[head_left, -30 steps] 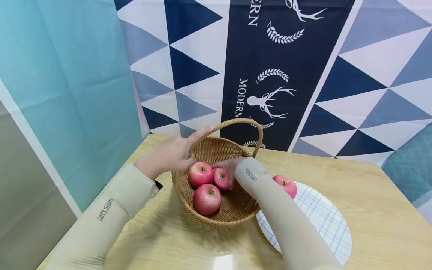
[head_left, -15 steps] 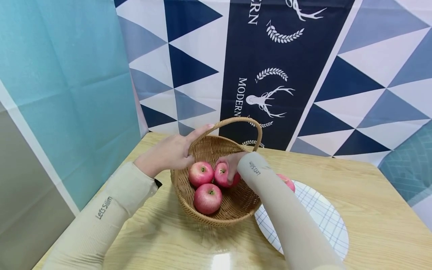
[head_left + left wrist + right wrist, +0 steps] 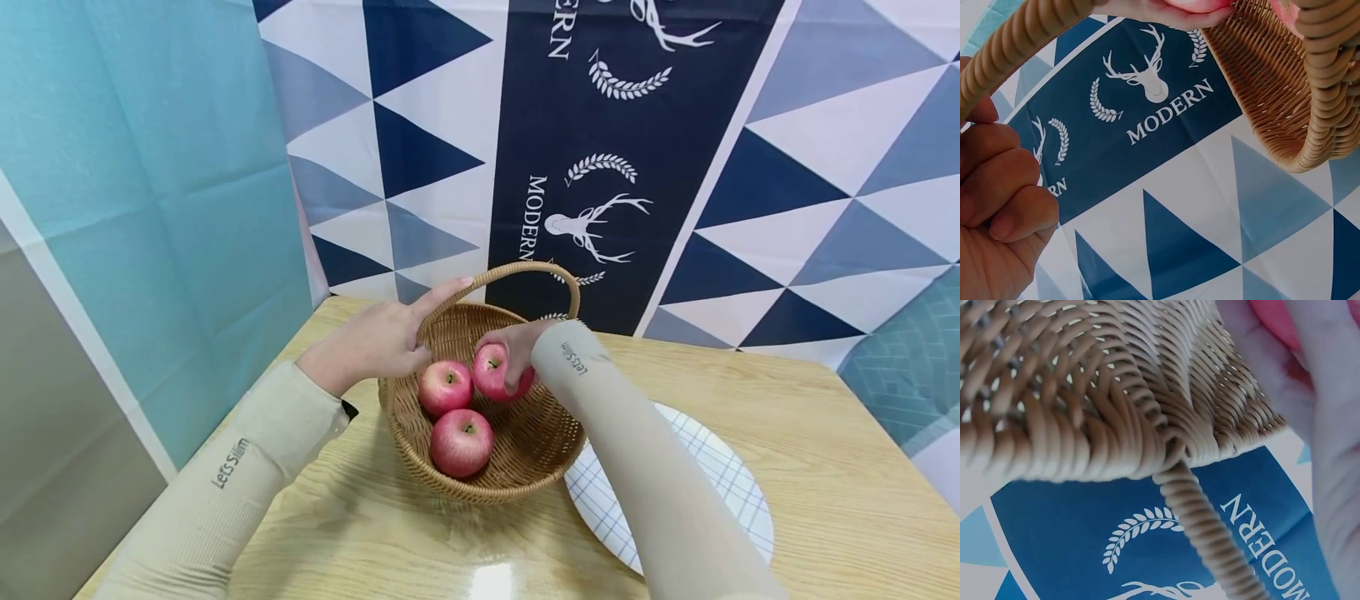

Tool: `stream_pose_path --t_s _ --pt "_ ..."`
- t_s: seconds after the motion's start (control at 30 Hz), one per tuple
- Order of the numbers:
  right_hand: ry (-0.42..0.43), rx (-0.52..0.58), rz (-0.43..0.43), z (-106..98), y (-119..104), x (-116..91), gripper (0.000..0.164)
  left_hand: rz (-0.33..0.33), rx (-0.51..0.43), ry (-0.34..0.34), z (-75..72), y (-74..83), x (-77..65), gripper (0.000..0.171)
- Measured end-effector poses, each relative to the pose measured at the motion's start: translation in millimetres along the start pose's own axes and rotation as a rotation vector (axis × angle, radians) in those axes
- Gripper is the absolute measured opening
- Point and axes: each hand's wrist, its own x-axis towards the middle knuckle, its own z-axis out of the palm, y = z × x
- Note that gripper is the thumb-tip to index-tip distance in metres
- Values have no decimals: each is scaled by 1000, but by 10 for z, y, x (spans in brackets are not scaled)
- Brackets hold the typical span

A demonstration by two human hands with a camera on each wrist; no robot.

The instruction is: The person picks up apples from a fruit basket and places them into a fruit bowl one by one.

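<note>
In the head view a wicker basket [image 3: 536, 450] stands tilted toward me on the table. My left hand [image 3: 367, 340] grips the left side of its arched handle [image 3: 525, 268], index finger stretched along it. The left wrist view shows curled fingers [image 3: 1007, 181] close by the handle [image 3: 1022, 47]. Inside the basket, my right hand [image 3: 517, 346] holds a red apple [image 3: 491, 371] from above, its palm side hidden. Two more apples lie left of it, one behind [image 3: 444, 385] and one in front [image 3: 461, 443]. In the right wrist view the held apple [image 3: 1275, 322] shows only partly.
A round white plate with blue checks [image 3: 723, 467] lies right of the basket, partly covered by my right sleeve [image 3: 637, 467]. The wooden table [image 3: 817, 450] meets a patterned cloth backdrop [image 3: 442, 167] behind and a teal panel [image 3: 195, 208] at left.
My right hand has closed around the third apple and shifted it slightly up and back in the basket. An apple seen earlier by the plate is now hidden behind my right sleeve. My left hand stays put.
</note>
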Motion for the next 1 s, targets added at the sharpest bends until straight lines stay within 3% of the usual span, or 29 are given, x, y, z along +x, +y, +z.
stream_pose_path --t_s 0.1,0.47,0.53,0.73,1.0 --pt "-21 68 6 -40 -23 -58 78 -4 -8 1 8 -13 -7 84" --pt "12 39 28 -192 -95 -295 81 -29 -7 -20 14 -22 0 85" --pt "16 76 21 -200 -102 -332 81 -26 -4 -14 19 -29 -4 85" --pt "53 245 -70 -175 -21 -358 80 -20 -8 3 26 -50 -14 84" --pt "102 246 -183 -102 168 -379 80 24 13 35 17 -78 -22 82"
